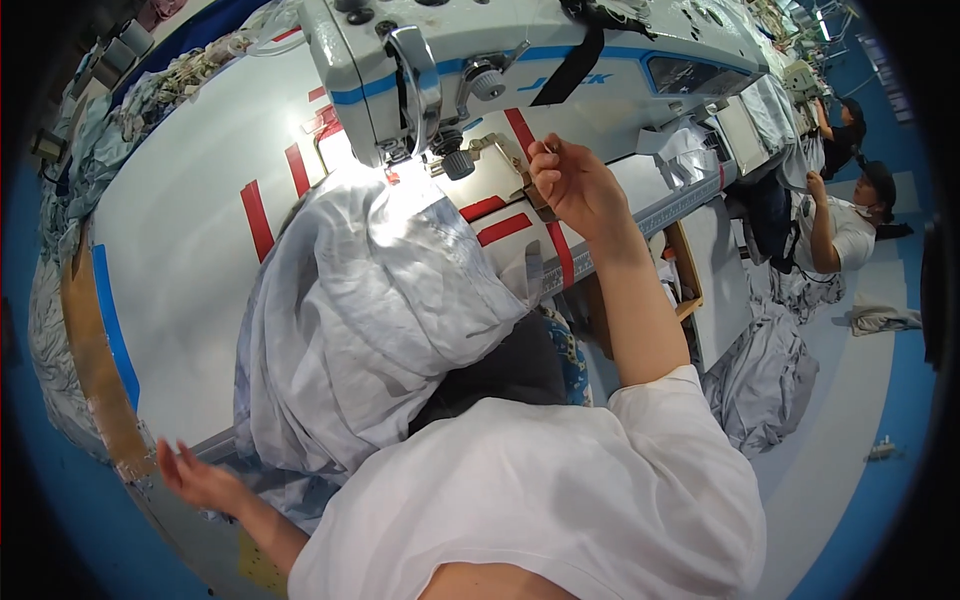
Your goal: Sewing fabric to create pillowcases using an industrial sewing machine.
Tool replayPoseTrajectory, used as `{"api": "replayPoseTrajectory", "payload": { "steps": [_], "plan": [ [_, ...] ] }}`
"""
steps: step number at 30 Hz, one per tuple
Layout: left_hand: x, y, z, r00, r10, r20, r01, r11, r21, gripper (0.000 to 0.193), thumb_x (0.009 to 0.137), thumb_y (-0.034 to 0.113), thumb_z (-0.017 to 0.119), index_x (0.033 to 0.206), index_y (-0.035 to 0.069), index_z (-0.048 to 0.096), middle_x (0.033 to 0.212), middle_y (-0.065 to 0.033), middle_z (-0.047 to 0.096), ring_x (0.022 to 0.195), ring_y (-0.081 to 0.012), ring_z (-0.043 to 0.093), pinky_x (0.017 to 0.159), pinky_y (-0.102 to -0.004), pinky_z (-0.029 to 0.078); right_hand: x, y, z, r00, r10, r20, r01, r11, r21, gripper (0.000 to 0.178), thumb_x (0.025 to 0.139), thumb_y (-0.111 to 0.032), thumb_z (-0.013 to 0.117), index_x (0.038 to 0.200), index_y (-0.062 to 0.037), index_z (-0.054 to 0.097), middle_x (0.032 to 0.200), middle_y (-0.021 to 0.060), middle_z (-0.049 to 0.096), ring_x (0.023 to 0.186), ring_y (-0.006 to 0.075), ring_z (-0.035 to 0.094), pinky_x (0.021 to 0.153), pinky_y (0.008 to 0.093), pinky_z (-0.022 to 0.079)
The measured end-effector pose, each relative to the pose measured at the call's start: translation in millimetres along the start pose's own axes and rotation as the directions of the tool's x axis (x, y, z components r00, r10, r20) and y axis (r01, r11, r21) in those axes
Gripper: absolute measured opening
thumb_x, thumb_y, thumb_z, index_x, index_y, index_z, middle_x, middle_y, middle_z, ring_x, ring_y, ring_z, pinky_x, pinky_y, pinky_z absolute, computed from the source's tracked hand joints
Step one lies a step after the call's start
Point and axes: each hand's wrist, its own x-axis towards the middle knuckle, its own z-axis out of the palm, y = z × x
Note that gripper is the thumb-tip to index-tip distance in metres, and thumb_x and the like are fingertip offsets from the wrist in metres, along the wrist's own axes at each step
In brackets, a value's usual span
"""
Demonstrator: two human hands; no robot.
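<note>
A light blue-grey piece of cloth (350, 310) lies bunched under the sewing machine (420, 90) and hangs over the table's near edge onto my lap. The lamp glares on its upper end beside the needle area, so the needle and presser foot are hard to make out. My right hand (580, 188) is raised to the right of the needle, over a metal attachment (500, 170); its fingers are curled together, around something small and dark that I cannot make out. Down at the left, by the table edge, my left hand (203, 484) is held palm up with fingers apart and nothing in it.
Red tape strips (257, 220) mark the white tabletop (180, 270). A measuring strip (650, 220) runs along its near edge. Heaped fabric (60, 330) borders the left side. At right are an open wooden drawer (685, 270), grey cloth (765, 385) and two other people working.
</note>
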Motion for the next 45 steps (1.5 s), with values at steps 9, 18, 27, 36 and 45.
{"api": "replayPoseTrajectory", "payload": {
  "steps": [9, 18, 27, 36, 45],
  "plan": [
    [-88.1, -60.8, -55.6, 0.487, -0.871, 0.067, 0.667, 0.321, -0.672, 0.074, 0.094, 0.047, 0.046, 0.144, 0.003, 0.015, 0.145, -0.0170, 0.029, 0.135, -0.0284, 0.027, 0.110, -0.0418, 0.023, -1.0, 7.6, -13.9, 0.856, -0.329, 0.400, 0.150, -0.581, -0.800, 0.034, 0.084, -0.032, 0.065, 0.094, -0.0021, 0.055, 0.075, 0.0153, 0.061, 0.069, 0.0257, 0.061, 0.062, 0.0352, 0.045],
    [-81.0, -48.0, -37.5, 0.404, -0.915, 0.003, 0.533, 0.233, -0.814, 0.047, 0.097, 0.043, 0.042, 0.124, 0.005, 0.044, 0.120, -0.0088, 0.051, 0.110, -0.0228, 0.049, 0.094, -0.0383, 0.039, -29.2, 1.3, 26.7, 0.970, -0.175, 0.171, -0.010, -0.727, -0.686, 0.028, 0.077, -0.021, 0.059, 0.066, 0.0043, 0.052, 0.051, 0.0141, 0.049, 0.048, 0.0231, 0.050, 0.051, 0.0371, 0.040],
    [-137.1, 9.4, -65.9, 0.757, -0.560, -0.336, 0.507, 0.829, -0.238, 0.044, 0.099, 0.026, 0.038, 0.134, 0.000, 0.032, 0.138, -0.0144, 0.037, 0.126, -0.0251, 0.037, 0.104, -0.0386, 0.031, -138.1, 110.7, 135.4, 0.945, 0.078, 0.318, 0.324, -0.373, -0.869, 0.018, 0.078, -0.005, 0.058, 0.066, -0.0014, 0.045, 0.056, -0.0023, 0.038, 0.052, 0.0048, 0.037, 0.046, 0.0239, 0.028],
    [-123.4, 86.8, -65.2, 0.998, 0.059, 0.030, -0.059, 0.998, 0.012, 0.074, 0.091, 0.051, 0.039, 0.138, -0.005, 0.028, 0.145, -0.0274, 0.022, 0.135, -0.0391, 0.023, 0.109, -0.0489, 0.020, -109.5, 388.5, 146.0, 0.374, 0.916, -0.142, -0.212, -0.065, -0.975, 0.029, 0.085, -0.030, 0.063, 0.073, -0.0033, 0.058, 0.063, -0.0002, 0.054, 0.050, 0.0082, 0.046, 0.042, 0.0243, 0.035],
    [-126.1, 51.1, -98.2, 0.767, -0.602, 0.222, 0.642, 0.720, -0.265, 0.045, 0.099, 0.030, 0.034, 0.134, 0.001, 0.040, 0.130, -0.0171, 0.048, 0.124, -0.0248, 0.043, 0.104, -0.0369, 0.032, -131.4, 442.7, 140.3, 0.406, 0.872, -0.275, -0.549, -0.008, -0.836, 0.037, 0.085, -0.040, 0.065, 0.067, -0.0089, 0.056, 0.059, -0.0024, 0.048, 0.047, 0.0088, 0.042, 0.042, 0.0241, 0.039]
  ]
}}
